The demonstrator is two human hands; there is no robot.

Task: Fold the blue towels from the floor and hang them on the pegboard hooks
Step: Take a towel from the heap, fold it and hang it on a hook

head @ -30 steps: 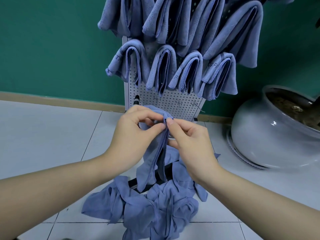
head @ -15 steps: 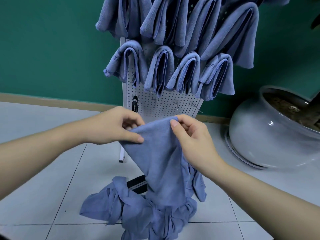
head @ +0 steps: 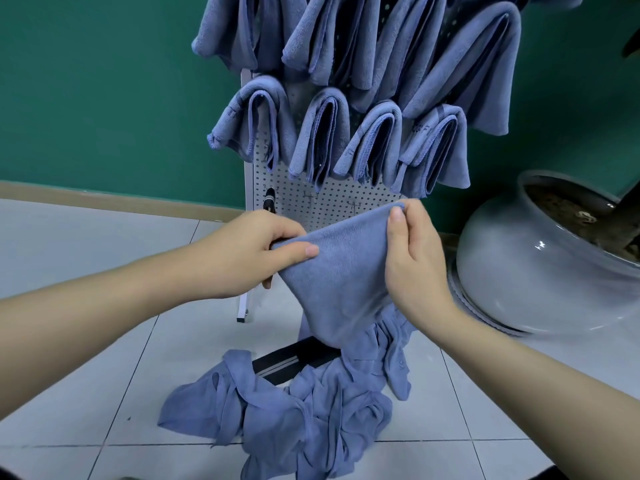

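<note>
Blue towel (head: 341,278), centre frame: soft, light, limp microfibre; hangs below its top edge. Left hand (head: 249,252) pinches one end of that edge, right hand (head: 412,258) the other. Best gripped at corners. Remaining towel heap (head: 294,417) lies lower centre, before pegboard (head: 329,202).

Single head view, looking forward and down at the pegboard (head: 332,206).
I get one wide-angle camera only, close in front of the pegboard, tilted toward the floor below it; the board's top is cut off, and nothing overlaps with another view.
</note>
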